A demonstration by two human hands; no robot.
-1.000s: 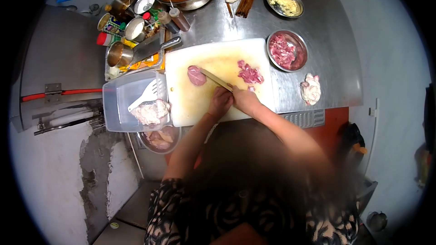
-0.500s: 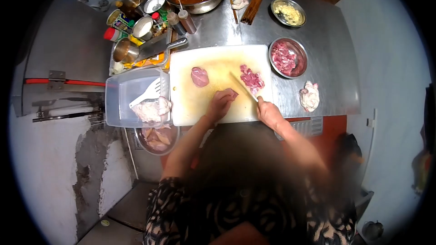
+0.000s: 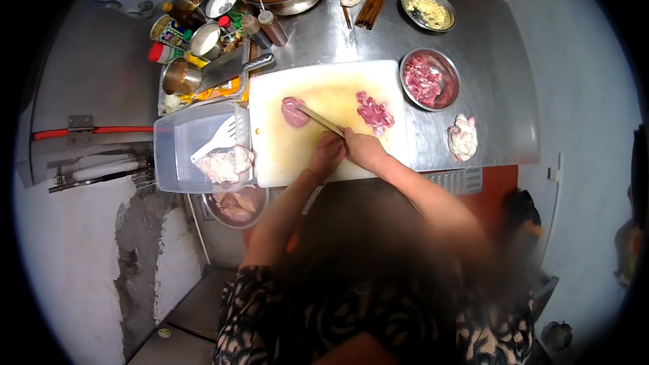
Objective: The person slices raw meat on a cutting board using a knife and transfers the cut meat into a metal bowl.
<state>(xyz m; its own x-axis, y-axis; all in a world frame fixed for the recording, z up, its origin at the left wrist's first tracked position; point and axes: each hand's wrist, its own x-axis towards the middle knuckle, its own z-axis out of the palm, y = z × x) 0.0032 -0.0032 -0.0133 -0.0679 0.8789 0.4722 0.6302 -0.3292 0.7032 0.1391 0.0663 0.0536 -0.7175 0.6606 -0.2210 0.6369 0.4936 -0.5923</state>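
My right hand point(image 3: 364, 151) is closed round the handle of a knife point(image 3: 320, 119). The blade points up and left across the white cutting board point(image 3: 277, 165), its tip over a piece of raw meat point(image 3: 293, 113). Beside it my left hand point(image 3: 328, 153) has curled fingers, close against the right hand. The small meat piece it held half a second ago is now mostly hidden between the hands. A pile of cut meat point(image 3: 376, 113) lies on the board's right part.
Left of the board sits a clear plastic bin point(image 3: 169, 152) with a white slotted spatula point(image 3: 220, 139). To the right are a bowl of meat point(image 3: 422, 82), a bowl of chopped garlic-like bits point(image 3: 428, 12) and a crumpled cloth point(image 3: 462, 138). A large sauce bowl point(image 3: 287, 7) stands behind.
My right hand has moved left, up to my left hand. The knife blade has swung from beside the cut pile to over the whole meat piece. The view has shifted slightly.
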